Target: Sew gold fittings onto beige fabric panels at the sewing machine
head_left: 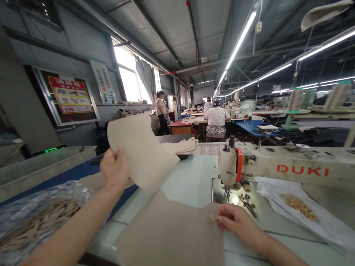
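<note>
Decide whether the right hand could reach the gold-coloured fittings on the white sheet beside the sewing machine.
Probably yes: the right hand lies close to the gold-coloured fittings, with nothing tall between, though it pinches the beige fabric panel.

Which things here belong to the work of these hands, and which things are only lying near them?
In the work:
left hand holding a beige panel
right hand on a second beige panel

Only nearby:
sewing machine
brass fittings
plastic bag of strips

A seated co-worker (216,120) works far ahead; another person (161,112) stands far left near a window (129,74) and a wall poster (70,94).
</note>
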A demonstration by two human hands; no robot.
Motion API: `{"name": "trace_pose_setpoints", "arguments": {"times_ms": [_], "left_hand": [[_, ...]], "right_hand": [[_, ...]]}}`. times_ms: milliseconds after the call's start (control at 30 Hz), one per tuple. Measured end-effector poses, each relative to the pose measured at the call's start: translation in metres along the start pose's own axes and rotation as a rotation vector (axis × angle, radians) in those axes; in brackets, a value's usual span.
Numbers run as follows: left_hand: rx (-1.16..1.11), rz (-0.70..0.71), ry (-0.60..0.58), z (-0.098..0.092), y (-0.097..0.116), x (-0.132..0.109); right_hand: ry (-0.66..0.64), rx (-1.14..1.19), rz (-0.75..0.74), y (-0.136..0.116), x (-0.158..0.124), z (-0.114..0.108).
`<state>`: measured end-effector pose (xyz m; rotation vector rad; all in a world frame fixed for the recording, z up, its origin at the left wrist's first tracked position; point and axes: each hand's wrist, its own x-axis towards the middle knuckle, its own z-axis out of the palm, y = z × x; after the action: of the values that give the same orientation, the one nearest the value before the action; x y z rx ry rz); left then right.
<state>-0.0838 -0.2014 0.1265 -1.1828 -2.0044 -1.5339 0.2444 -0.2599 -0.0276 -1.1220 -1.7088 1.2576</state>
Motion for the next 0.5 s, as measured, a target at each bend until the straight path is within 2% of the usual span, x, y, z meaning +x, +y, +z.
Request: {"name": "trace_pose_setpoints", "arguments": {"times_ms": [133, 233, 333, 400, 500], "left_hand": [[-0.011, 0.125, 0.042, 0.045, 0.056, 0.06], [-0.021, 0.307, -0.038, 0.088, 0.08, 0.079], [0.001, 0.495, -0.227, 0.139, 0.081, 0.07], [0.041, 0.563, -0.378, 0.175, 0.068, 0.051], [0.119, 0.584, -0.593, 0.222, 0.042, 0.014]], "right_hand": [[0.003, 0.015, 0.021, -0.002, 0.001, 0.0], [0.023, 0.025, 0.04, 0.003, 0.004, 0.001], [0.011, 0.043, 0.071, 0.014, 0.009, 0.002], [-0.001, 0.056, 0.103, 0.024, 0.014, 0.003], [-0.003, 0.014, 0.132, 0.036, 0.017, 0.001]]}}
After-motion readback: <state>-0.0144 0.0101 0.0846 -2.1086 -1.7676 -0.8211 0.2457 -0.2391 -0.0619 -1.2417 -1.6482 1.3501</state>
